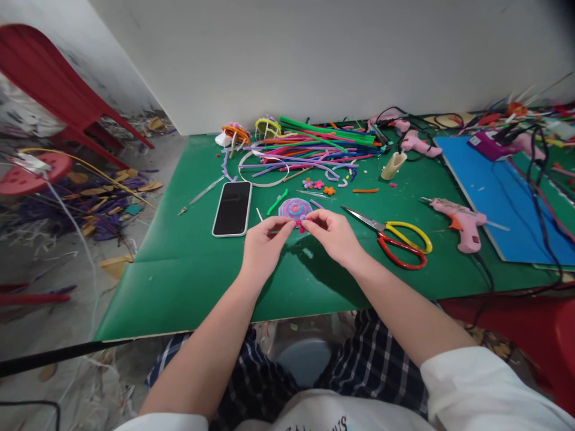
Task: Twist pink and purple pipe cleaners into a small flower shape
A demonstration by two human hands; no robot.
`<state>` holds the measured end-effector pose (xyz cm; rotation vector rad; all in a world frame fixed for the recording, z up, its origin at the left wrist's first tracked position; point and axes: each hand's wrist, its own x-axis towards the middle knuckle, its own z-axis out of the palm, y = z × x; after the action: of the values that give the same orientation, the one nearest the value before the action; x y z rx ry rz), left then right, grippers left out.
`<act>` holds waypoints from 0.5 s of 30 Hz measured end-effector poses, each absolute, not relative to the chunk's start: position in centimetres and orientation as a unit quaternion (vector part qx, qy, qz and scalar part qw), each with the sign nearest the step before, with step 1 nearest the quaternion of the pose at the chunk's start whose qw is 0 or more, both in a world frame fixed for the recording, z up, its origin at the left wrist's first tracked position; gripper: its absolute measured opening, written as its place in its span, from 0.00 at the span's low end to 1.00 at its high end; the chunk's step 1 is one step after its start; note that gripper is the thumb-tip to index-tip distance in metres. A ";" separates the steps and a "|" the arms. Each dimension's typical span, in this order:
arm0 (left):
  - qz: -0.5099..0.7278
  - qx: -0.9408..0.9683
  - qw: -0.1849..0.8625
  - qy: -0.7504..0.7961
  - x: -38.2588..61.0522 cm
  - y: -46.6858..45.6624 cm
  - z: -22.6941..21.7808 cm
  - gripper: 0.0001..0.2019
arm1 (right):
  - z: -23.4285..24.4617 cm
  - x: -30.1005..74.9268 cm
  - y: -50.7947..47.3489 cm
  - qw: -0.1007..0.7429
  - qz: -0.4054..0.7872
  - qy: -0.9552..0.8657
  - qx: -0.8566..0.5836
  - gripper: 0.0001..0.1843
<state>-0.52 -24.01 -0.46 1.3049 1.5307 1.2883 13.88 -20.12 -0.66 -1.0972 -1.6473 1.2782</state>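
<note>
My left hand and my right hand meet over the near side of the green table, fingertips closed in a pinch. Between them is a small pink pipe-cleaner flower, partly covered by the fingers. Just beyond it sits a round pink, blue and purple coiled pipe-cleaner piece; whether my fingers touch it I cannot tell. A short green pipe-cleaner piece lies to its left. Small finished flowers lie farther back. To the right of my right hand rest scissors with red and yellow handles, blades apart.
A phone lies left of my hands. Bundled pipe cleaners and a white headband ring are behind. At right are a pink glue gun with its cord, and a blue board. A red chair stands at left.
</note>
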 end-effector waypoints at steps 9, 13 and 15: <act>0.492 0.514 0.360 0.603 -0.3 -24.1 -0.6 0.09 | -0.3 13.7 -20.5 0.386 0.496 -0.652 -0.424 0.06; 0.487 0.518 0.358 0.605 -0.3 -24.1 -0.6 0.09 | -0.7 13.7 -20.3 0.388 0.504 -0.645 -0.423 0.07; 0.496 0.510 0.376 0.593 -0.2 -24.0 -0.7 0.10 | -0.8 13.7 -20.2 0.390 0.515 -0.632 -0.428 0.08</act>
<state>-0.18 -24.01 -0.67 1.3056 1.5177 1.2683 13.70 -20.16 -0.84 -1.0884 -1.6053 1.3091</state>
